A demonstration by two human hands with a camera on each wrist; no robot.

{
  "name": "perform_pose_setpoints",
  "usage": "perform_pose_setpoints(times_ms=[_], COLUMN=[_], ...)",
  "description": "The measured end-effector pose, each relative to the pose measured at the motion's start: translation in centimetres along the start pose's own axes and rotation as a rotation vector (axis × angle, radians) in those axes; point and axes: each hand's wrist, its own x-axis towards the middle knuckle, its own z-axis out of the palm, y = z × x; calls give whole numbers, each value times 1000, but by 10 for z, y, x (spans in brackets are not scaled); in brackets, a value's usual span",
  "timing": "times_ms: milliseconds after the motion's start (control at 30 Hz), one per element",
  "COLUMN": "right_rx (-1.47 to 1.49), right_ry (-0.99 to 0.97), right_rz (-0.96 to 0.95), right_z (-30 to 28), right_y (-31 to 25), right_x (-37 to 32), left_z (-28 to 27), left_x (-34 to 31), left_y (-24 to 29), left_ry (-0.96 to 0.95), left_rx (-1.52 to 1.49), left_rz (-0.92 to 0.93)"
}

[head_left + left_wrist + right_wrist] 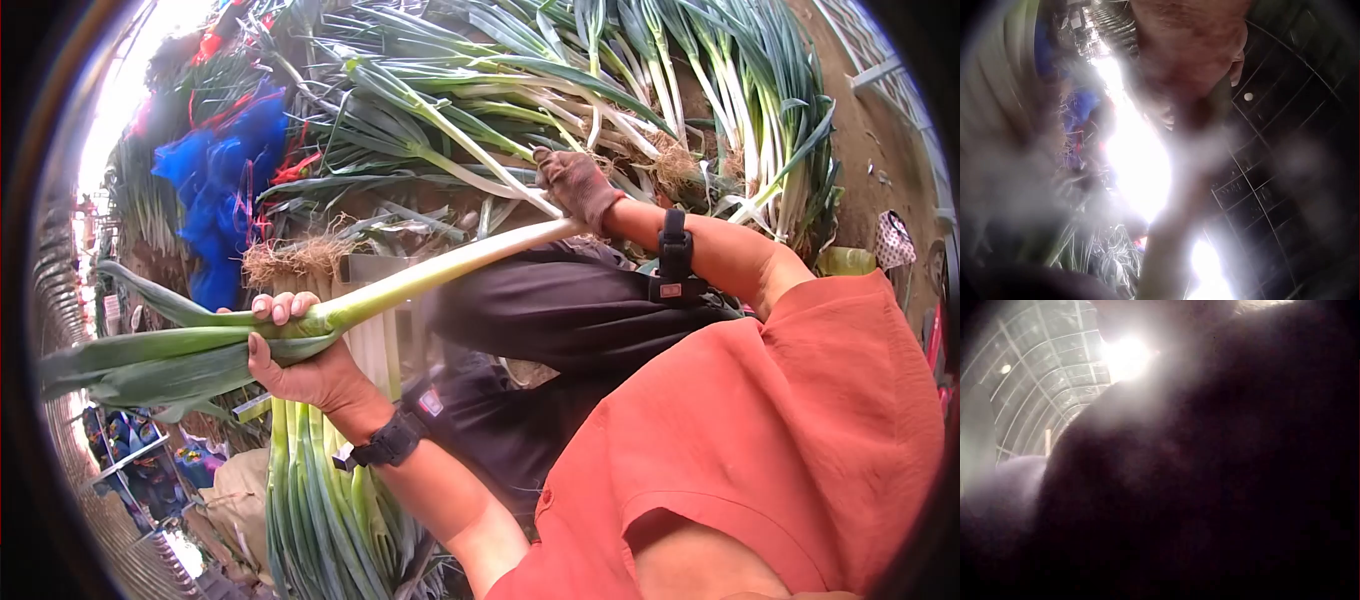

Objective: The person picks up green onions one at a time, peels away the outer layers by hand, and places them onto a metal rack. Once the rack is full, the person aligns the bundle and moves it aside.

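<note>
A thick green onion [450,268] with a long pale shaft lies slanted across the head view, above dark trousers. My left hand [300,365] grips it where the shaft splits into broad green leaves, the thumb across the leaf base. The root end runs in under my right hand [580,188], which looks gloved or soil-stained, its fingers curled at that end; the palm side is hidden. Close by, a thinner green stalk [470,148] slants down to the same end. In the left wrist view the left hand [1191,44] is blurred; the right wrist view is mostly dark.
Loose green onions with roots [675,160] lie heaped on soil beyond the right hand. Below the left hand stands a bundle of green onions [320,500]. Blue netting [220,170] hangs at left, near a root clump [295,262]. Wire mesh [875,70] borders the upper right.
</note>
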Motion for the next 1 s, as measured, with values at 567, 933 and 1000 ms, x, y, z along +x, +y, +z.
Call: perform_pose_setpoints(times_ms=[567,933,1000], right_rx=[-107,-186,-204], right_ry=[-661,-745,-770], right_rz=[-151,-820,-822], right_z=[-30,137,180], right_y=[-128,-255,-280], right_x=[7,118,130], left_z=[1,-8,-32], left_x=[6,-24,-39], left_y=[13,209,274], left_ry=[-49,28,77], left_rx=[-48,323,368], left_rz=[91,644,749])
